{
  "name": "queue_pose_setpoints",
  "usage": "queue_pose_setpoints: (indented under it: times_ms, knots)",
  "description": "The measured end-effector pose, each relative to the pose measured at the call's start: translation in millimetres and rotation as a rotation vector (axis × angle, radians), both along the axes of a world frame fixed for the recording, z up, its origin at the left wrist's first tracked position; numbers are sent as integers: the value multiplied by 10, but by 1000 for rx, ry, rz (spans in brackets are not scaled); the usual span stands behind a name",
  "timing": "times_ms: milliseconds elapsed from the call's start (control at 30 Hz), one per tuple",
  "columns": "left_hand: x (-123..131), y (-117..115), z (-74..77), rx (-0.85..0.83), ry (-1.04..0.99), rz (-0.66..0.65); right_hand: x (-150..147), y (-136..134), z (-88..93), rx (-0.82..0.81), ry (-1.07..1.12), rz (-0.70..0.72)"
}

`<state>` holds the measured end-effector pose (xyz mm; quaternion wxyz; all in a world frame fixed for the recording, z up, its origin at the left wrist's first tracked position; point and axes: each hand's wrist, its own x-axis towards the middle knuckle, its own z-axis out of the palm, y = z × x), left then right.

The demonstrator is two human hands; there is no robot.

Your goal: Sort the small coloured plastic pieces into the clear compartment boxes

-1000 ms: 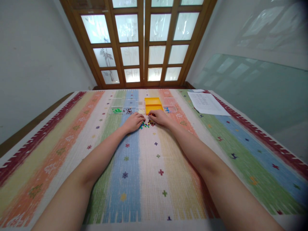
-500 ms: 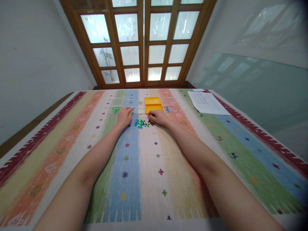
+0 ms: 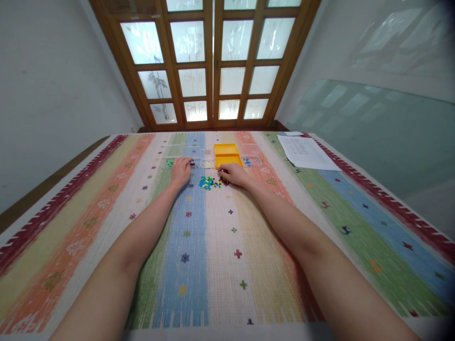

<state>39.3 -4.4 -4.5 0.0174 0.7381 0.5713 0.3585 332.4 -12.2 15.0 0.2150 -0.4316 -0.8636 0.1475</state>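
Right grip (image 3: 232, 174) sits at the right edge of colourful pieces (image 3: 209, 183).

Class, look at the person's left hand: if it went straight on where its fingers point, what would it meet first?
Probably the small dark pieces in the clear container, close by the left hand; its height above them is hard to judge, so it might pass over.

Far end: I see wooden doors (image 3: 217, 64) with frosted panes, plant motifs on some. White wall (image 3: 64, 80) to the left; on the right I note a pale green panel (image 3: 377, 142), glossy with reflections. Striped tablecloth (image 3: 223, 237), small printed crosses. Printed sheet (image 3: 307, 154) near its right edge, smaller paper (image 3: 293, 133) just beyond.
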Motion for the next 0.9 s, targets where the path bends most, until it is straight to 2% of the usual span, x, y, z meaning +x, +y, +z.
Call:
queue_pose_setpoints:
  times_ms: [133, 267, 367, 500, 600, 900]
  knots:
    - [2, 5, -7, 30, 12, -9, 3, 24, -32, 5, 5, 3]
    - [81, -60, 57, 83, 38, -70, 8, 40, -54, 22, 12, 10]
    - [198, -155, 131, 68, 75, -220, 10, 40, -61, 36, 17, 12]
    - [357, -292, 202, 17, 170, -507, 11, 33, -61, 42, 16, -5]
    - [426, -366, 235, -3, 237, -625, 14, 28, -56, 47, 12, -2]
    - [449, -393, 257, -33, 299, -664, 22, 43, -60, 34, 12, -2]
